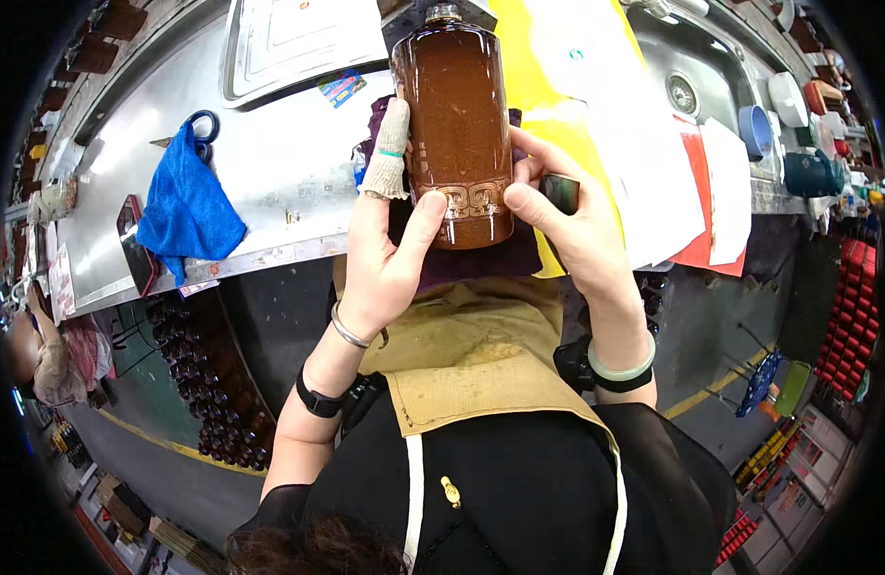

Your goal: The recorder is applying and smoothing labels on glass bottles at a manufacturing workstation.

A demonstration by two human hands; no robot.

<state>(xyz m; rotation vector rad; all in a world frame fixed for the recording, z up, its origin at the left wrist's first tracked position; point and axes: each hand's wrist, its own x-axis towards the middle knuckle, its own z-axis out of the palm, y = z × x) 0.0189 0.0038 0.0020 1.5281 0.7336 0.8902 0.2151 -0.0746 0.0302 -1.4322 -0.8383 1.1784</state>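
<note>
A large brown bottle (452,105) with a raised scroll pattern round its base lies between my hands at the bench edge, its neck pointing away from me. My left hand (390,240) grips its left side, thumb on the patterned band; a knitted finger cover (388,153) sits on one finger. On the right side, my right hand (581,225) holds the bottle near its base, with the thumb at the band's edge. A small dark, shiny object (560,193) shows against the right fingers; its kind is unclear. Dark purple cloth (485,265) lies under the bottle.
Left on the metal bench are a blue cloth (188,211), scissors (205,129) partly beneath it, a phone (136,249) and a metal tray (303,48). Rightward lie a yellow sheet (528,57), white papers (643,153), a sink (687,72) and a blue bowl (755,131). Another person (59,355) is far left.
</note>
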